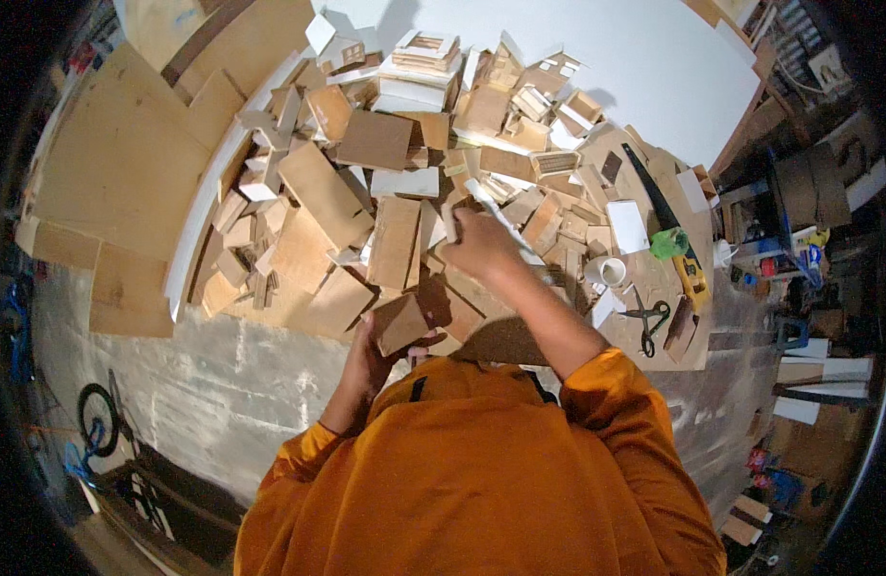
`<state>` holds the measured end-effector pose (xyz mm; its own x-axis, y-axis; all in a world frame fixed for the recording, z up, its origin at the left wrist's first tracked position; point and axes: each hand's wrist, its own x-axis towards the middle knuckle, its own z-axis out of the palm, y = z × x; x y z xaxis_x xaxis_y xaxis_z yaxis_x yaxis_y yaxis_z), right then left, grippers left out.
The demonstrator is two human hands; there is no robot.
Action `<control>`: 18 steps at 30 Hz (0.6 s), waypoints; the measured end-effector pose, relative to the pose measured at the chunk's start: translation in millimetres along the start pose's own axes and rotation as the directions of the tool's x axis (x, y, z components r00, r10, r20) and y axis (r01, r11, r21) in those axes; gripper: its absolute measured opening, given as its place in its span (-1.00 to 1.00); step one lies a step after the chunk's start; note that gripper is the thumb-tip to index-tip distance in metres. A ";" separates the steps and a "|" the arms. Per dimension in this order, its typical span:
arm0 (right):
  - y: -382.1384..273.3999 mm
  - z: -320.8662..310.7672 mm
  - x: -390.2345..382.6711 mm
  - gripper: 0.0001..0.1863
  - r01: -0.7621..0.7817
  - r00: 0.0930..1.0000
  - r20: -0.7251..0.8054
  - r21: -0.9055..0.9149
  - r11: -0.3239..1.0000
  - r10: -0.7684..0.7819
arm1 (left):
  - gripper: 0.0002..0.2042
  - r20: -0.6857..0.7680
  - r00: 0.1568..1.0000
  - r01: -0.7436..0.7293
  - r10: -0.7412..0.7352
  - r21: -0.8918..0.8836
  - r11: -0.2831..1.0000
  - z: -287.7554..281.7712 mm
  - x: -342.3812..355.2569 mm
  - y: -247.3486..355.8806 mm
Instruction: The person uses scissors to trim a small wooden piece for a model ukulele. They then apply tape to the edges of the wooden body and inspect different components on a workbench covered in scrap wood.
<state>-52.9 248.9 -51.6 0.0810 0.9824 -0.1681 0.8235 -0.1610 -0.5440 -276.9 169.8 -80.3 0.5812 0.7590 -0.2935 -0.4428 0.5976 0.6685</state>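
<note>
My left hand (366,353), close to my body, is closed on a small brown wooden board (400,324), held tilted. Farther forward over the pile, my right hand (483,242) pinches a small pale wooden piece (449,223). Between the two hands lies a long wooden block (395,244), on the near side of a heap of loose wood offcuts. A dark brown flat board (375,140) rests farther back in the heap. Just beyond my right hand runs a white strip (496,213), partly hidden by the hand.
On the right of the table stand a white cup (608,272), dark-handled scissors (646,322), a green object (668,244) and a handsaw (654,192) with a yellow handle. A stack of small wooden frames (425,56) sits at the back. Large boards (126,163) lean at left.
</note>
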 end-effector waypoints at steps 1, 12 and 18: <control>5.1 -8.2 -0.4 -0.56 -0.048 0.999 0.012 0.030 0.998 0.048 | -0.30 -0.004 1.000 -0.005 0.005 0.006 1.000 0.3 -0.1 -0.5; 63.5 -30.1 -4.7 -0.56 -0.066 0.986 0.167 0.250 0.966 0.024 | -0.32 -0.021 0.999 0.028 -0.028 0.012 1.000 -0.3 -1.1 -2.2; 40.9 -49.9 -22.0 -0.60 0.256 0.967 0.032 -0.140 0.957 -0.254 | -0.33 -0.019 0.998 0.061 -0.061 0.022 0.998 -1.4 0.2 -1.4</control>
<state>7.0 225.4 -29.1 -0.1486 0.9876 -0.0509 0.8870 0.1104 -0.4483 -277.1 169.5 -82.3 0.5941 0.7261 -0.3462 -0.3916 0.6370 0.6640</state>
